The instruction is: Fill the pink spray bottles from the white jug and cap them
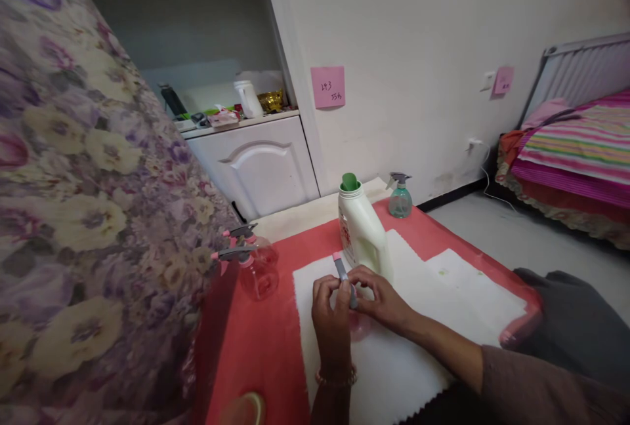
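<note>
Both hands are close together over the white cloth, at a spray bottle (361, 326) with a clear pink body and a grey trigger head (340, 267) with a pink nozzle. My left hand (331, 310) has its fingers closed around the left side of the head. From the right, my right hand (381, 300) pinches the head near the bottle's neck. Fingers hide much of the neck, so whether the head is seated on it I cannot tell. Just behind stands a large pale green jug (363, 231) with a green piece in its open mouth.
Two pink spray bottles (258, 277) stand on the red tabletop (280, 340) at left. A green spray bottle (400, 202) is at the far right corner. White cloth (413, 320) covers the middle. A floral curtain (98, 215) hangs at left; a round object (246, 408) sits at the front edge.
</note>
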Action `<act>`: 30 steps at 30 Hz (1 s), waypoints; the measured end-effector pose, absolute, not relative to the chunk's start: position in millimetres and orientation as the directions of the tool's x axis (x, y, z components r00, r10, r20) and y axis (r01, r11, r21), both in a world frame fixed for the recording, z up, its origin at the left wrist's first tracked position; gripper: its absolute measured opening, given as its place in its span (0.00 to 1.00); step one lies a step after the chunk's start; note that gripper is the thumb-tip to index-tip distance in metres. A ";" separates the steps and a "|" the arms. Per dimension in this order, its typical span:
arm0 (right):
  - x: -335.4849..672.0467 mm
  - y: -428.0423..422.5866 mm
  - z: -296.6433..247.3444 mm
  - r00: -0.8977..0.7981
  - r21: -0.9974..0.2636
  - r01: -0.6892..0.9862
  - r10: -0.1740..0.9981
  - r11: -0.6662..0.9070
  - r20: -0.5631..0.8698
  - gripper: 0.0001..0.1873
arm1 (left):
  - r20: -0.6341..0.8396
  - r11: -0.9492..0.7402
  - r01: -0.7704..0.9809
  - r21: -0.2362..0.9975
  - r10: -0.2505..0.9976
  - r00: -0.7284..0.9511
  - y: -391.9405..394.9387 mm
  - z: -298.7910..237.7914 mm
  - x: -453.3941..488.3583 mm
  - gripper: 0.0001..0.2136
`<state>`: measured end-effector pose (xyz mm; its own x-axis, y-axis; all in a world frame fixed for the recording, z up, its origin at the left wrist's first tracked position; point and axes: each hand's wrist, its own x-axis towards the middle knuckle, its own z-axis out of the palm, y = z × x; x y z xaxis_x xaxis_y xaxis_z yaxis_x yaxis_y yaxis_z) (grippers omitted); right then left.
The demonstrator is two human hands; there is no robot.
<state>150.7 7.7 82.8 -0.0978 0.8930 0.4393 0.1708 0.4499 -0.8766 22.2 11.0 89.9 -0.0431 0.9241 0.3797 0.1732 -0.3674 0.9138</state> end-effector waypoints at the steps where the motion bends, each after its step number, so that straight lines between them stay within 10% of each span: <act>1: 151.0 8.5 83.2 -0.109 -0.878 0.153 0.891 0.454 0.441 0.05 | 0.381 -0.367 0.180 0.913 0.923 -0.049 11.1 89.7 22.3 0.09; 8: 141.2 7.7 80.0 0.098 -0.889 0.205 0.895 0.409 0.435 0.08 | 0.383 -0.368 0.187 0.911 0.922 -0.053 11.2 88.6 21.9 0.08; 30: 146.3 9.5 83.3 0.028 -0.912 0.103 0.915 0.397 0.402 0.12 | 0.381 -0.367 0.185 0.912 0.924 -0.045 11.1 91.3 21.3 0.11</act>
<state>146.3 9.5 83.3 0.0281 0.9154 0.4016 0.1028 0.3970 -0.9120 21.3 11.1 91.3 -0.0450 0.9237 0.3805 0.1855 -0.3666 0.9117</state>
